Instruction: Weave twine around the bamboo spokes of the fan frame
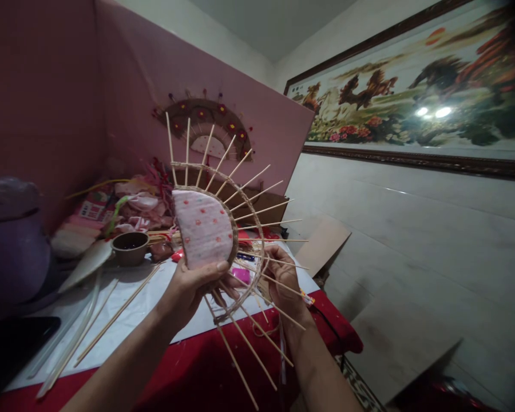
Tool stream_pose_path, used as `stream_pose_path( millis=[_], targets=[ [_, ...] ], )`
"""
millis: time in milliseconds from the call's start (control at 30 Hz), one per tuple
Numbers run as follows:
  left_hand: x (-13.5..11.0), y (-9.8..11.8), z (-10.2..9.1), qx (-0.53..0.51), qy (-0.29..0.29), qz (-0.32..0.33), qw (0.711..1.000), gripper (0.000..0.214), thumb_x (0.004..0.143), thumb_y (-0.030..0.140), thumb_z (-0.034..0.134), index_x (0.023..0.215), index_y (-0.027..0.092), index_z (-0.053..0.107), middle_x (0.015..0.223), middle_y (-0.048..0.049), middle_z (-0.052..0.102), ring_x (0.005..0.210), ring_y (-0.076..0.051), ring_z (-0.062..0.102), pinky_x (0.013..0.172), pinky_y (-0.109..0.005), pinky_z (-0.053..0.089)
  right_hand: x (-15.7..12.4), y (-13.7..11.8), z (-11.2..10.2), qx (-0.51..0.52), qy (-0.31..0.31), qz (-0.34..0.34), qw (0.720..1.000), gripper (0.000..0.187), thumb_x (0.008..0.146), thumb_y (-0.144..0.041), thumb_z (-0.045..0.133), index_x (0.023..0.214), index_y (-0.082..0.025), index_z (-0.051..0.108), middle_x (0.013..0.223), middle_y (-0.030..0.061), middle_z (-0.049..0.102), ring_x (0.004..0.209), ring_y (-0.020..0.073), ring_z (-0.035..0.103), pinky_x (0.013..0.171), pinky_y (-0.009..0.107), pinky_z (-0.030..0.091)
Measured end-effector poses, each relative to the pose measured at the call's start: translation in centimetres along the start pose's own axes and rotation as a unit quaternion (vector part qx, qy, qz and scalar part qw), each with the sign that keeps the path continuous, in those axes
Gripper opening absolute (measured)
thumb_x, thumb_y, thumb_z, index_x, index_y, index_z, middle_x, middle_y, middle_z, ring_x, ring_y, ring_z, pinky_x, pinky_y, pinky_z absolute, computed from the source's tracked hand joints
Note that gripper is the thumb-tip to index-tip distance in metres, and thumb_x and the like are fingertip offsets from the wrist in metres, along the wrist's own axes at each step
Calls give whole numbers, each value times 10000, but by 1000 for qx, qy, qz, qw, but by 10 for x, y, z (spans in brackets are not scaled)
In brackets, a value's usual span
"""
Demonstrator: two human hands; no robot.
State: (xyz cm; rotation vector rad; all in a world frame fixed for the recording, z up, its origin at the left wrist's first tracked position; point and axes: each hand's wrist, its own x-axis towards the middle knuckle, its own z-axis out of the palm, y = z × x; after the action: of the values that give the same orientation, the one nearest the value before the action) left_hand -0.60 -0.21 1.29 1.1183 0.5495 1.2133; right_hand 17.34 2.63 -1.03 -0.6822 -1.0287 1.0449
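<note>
Above red cloth (pixel 189 372), the left hand (pixel 199 279) grips a half-round stick frame (pixel 234 230) by its dotted panel (pixel 203 226); the right hand (pixel 282 279), fingers narrowed, pinches its woven ring (pixel 261 227).

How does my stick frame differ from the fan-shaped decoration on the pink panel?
The stick frame has open gaps between sticks; the fan-shaped decoration has a brown band with red flowers. The frame's arc bulges right; the decoration's bulges up. Both have pale half-round centres.

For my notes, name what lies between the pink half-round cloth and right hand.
In the head view, thin pale wooden sticks and brown braided arcs.
</note>
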Motion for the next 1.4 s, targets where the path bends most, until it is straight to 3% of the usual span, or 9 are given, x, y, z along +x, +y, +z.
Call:
stream_pose_path(
  millis=[200, 500, 933, 1400],
  targets=[
    [0, -1, 2, -12, 13, -14, 1000, 158, 673, 235, 607, 734, 89, 609, 613, -126, 690, 501, -216, 644, 376, -223, 445, 1, 1, -3, -6, 7, 11, 1000, 172, 632, -271, 697, 714, -205, 561, 625, -43, 505, 511, 71, 413, 476, 188, 341],
    [1, -1, 3, -10, 16, -29, 999, 271, 654, 255, 604, 851, 69, 606, 617, -126, 685, 507, -223, 640, 372, -230, 427, 0, 0, -1, -4, 11, 11, 1000, 189, 627, -282, 709, 704, -201, 556, 626, -43, 503, 499, 67, 394, 457, 189, 323],
    [3, -2, -3, -77, 25, -95, 992, 181, 711, 257, 551, 747, 95, 624, 619, -96, 680, 500, -177, 622, 410, -223, 428, 1, 3, -7, 5, -28, 5, 1000, 162, 699, -272, 675, 723, -189, 538, 532, -70, 401, 416, 39, 265, 373, 170, 149],
    [7, -6, -6, -134, 12, -153, 979, 193, 758, 220, 518, 770, 80, 651, 703, -123, 704, 547, -183, 629, 484, -260, 471, 5, 7, -7, -2, 1, 18, 1000, 187, 651, -289, 688, 718, -204, 535, 533, -81, 428, 385, 37, 257, 347, 174, 175]
  ],
)
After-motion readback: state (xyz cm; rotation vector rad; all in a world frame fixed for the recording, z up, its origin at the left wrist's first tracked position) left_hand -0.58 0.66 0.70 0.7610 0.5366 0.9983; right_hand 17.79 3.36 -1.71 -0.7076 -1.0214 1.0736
